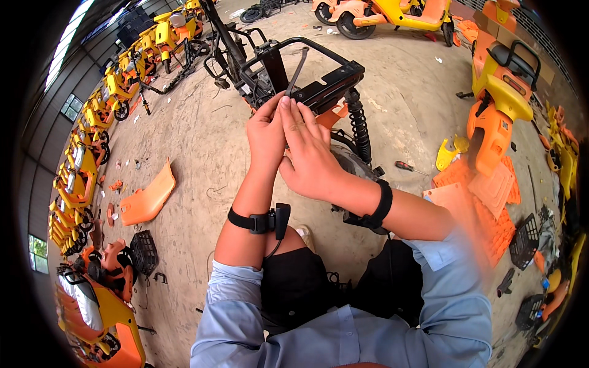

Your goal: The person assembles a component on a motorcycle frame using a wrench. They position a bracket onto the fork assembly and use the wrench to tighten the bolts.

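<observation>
My left hand [267, 132] is closed at the near end of a slim dark wrench [299, 69], which slants up and away from the fingertips. Beside it, touching it, my right hand [311, 150] reaches over with fingers stretched out and thumb apart. Its fingertips rest close to the wrench's near end. Both hands are at the rear of a stripped black scooter frame [316, 44], just short of its flat black rack plate [331, 84]. Whatever the wrench's near end sits on is hidden by my fingers. Below the plate stands a black coil-spring shock absorber [359, 129].
Rows of yellow scooters [86, 172] line the left wall. An orange curved panel [149, 195] lies on the floor at left. At right are a screwdriver [404, 165], orange panels [491, 190], a black basket [524, 241] and an orange-yellow scooter body [497, 122].
</observation>
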The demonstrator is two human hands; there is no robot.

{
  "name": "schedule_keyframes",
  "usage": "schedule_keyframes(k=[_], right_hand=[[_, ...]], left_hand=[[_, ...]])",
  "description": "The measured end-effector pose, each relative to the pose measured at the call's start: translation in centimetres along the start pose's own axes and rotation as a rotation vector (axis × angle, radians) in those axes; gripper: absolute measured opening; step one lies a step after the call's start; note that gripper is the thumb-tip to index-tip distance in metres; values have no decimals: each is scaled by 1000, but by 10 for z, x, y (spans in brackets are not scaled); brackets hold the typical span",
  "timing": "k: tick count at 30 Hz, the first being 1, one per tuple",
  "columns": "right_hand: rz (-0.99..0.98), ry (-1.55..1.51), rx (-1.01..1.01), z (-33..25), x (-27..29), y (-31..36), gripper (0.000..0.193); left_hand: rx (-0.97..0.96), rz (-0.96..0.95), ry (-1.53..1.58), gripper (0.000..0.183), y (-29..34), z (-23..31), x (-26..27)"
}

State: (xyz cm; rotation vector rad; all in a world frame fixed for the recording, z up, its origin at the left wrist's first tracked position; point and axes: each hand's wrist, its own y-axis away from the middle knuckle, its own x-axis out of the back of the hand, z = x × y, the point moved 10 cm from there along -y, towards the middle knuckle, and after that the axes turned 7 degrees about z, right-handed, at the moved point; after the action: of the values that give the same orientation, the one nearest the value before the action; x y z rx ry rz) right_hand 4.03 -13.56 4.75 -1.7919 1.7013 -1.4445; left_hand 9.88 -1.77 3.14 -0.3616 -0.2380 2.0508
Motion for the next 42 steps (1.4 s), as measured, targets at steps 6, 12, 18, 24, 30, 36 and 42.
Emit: schedule_keyframes(k=[6,12,18,24,30,36,42], right_hand=[[96,-91,-116,11,22,-8,70],[135,-590,-494,67,11,-13,30],[90,-1119,-728,77,12,-26,37],[115,-1181,-650,73,12,-23,29],[42,-434,11,-9,4,7,37],[-108,-264,29,-19,-2,10,38],[-112,-229,211,-49,-9,26,12]], left_hand=[[66,-66,-67,29,-4,-3,2],[110,-179,-79,26,-10,-8,-1],[78,-183,-46,24,-14,-10,0],[-179,-135,-193,22,-12,6,1],[-231,-49,-242,19,-11,2,14],[-322,-161,-398,26,-5,10,18],[-284,-226,-481,46,10,28,5]])
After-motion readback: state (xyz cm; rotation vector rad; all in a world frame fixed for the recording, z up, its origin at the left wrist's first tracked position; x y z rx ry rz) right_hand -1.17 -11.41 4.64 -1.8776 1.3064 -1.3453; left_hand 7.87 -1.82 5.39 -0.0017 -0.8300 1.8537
